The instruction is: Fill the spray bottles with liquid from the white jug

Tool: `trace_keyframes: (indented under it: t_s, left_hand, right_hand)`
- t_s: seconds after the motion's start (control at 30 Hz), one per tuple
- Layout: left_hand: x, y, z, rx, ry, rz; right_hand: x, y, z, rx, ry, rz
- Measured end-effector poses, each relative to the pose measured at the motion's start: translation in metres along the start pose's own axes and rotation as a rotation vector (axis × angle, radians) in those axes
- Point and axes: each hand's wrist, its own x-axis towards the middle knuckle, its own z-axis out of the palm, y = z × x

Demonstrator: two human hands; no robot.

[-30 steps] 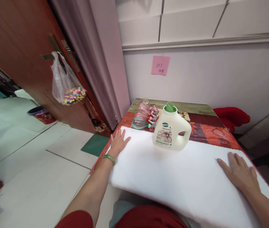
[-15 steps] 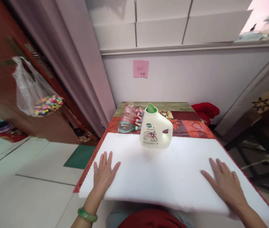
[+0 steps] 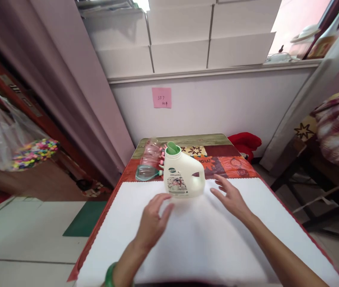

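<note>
A cream plastic detergent jug (image 3: 184, 175) with a green spout stands upright on a white cloth (image 3: 205, 235). Its handle points right, and a printed label faces me. My left hand (image 3: 154, 217) is raised just in front of the jug's lower left side, thumb and fingers apart, with nothing in it. Off the jug's right side, near the handle, my right hand (image 3: 229, 195) is also empty, its fingers curved and spread. I see no clear contact between either hand and the jug. A green bangle (image 3: 110, 275) circles my left wrist.
Several clear spray bottles (image 3: 148, 163) lie behind the jug's left side on the patterned table cover (image 3: 217, 163). A plastic bag of colourful beads (image 3: 34, 153) hangs from the door at left. A pink note (image 3: 161, 98) is on the wall. Something red (image 3: 245, 143) sits beyond the table's right corner.
Both hands have lifted off the cloth, where they lay flat and wide apart, and moved forward and inward toward the jug. My view has shifted to the right; the jug stays in place.
</note>
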Motion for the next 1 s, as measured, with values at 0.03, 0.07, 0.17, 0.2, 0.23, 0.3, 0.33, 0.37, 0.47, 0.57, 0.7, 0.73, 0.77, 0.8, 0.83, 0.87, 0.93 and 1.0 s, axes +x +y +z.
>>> trace_keyframes:
  t_s: [0.03, 0.07, 0.17, 0.2, 0.23, 0.3, 0.33, 0.37, 0.47, 0.57, 0.7, 0.73, 0.77, 0.8, 0.83, 0.87, 0.93, 1.0]
  left_hand:
    - [0.006, 0.015, 0.015, -0.092, -0.042, 0.041]
    - [0.012, 0.028, 0.03, -0.171, -0.071, 0.038]
    - [0.032, 0.053, 0.077, -0.419, -0.109, -0.185]
    - [0.039, 0.058, 0.091, -0.518, -0.105, -0.274]
    - [0.047, 0.063, 0.104, -0.609, -0.089, -0.325]
    - [0.063, 0.071, 0.124, -0.736, -0.052, -0.347]
    - [0.07, 0.076, 0.133, -0.776, -0.019, -0.352]
    - [0.077, 0.08, 0.14, -0.807, 0.021, -0.362]
    - [0.093, 0.089, 0.159, -0.891, 0.177, -0.402]
    - [0.1, 0.095, 0.171, -0.938, 0.349, -0.459]
    - [0.096, 0.102, 0.164, -0.973, 0.512, -0.549]
    - [0.093, 0.104, 0.156, -0.979, 0.527, -0.572]
    - [0.089, 0.105, 0.147, -0.979, 0.529, -0.589]
    - [0.086, 0.106, 0.137, -0.971, 0.521, -0.597]
    - [0.081, 0.106, 0.126, -0.952, 0.511, -0.59]
    - [0.077, 0.105, 0.116, -0.931, 0.498, -0.583]
    - [0.069, 0.102, 0.099, -0.897, 0.477, -0.583]
    - [0.061, 0.096, 0.086, -0.845, 0.463, -0.606]
  right_hand:
    - [0.01, -0.001, 0.015, 0.119, -0.013, 0.008]
    - [0.018, 0.0, 0.028, 0.251, 0.015, 0.024]
    - [0.032, 0.015, 0.049, 0.496, 0.215, 0.076]
    - [0.033, 0.022, 0.05, 0.519, 0.272, 0.086]
    - [0.034, 0.029, 0.049, 0.523, 0.313, 0.096]
    - [0.036, 0.042, 0.042, 0.517, 0.352, 0.124]
    - [0.037, 0.047, 0.038, 0.511, 0.359, 0.145]
    - [0.039, 0.051, 0.035, 0.503, 0.363, 0.168]
    - [0.043, 0.056, 0.03, 0.467, 0.368, 0.23]
    - [0.044, 0.056, 0.03, 0.46, 0.369, 0.275]
    - [0.044, 0.055, 0.032, 0.449, 0.359, 0.284]
    - [0.044, 0.055, 0.032, 0.445, 0.356, 0.283]
    - [0.044, 0.055, 0.032, 0.441, 0.354, 0.283]
    - [0.044, 0.055, 0.032, 0.437, 0.352, 0.284]
    - [0.043, 0.055, 0.032, 0.43, 0.351, 0.285]
    - [0.043, 0.056, 0.032, 0.423, 0.349, 0.286]
    - [0.043, 0.058, 0.033, 0.407, 0.336, 0.286]
    - [0.043, 0.061, 0.034, 0.396, 0.322, 0.282]
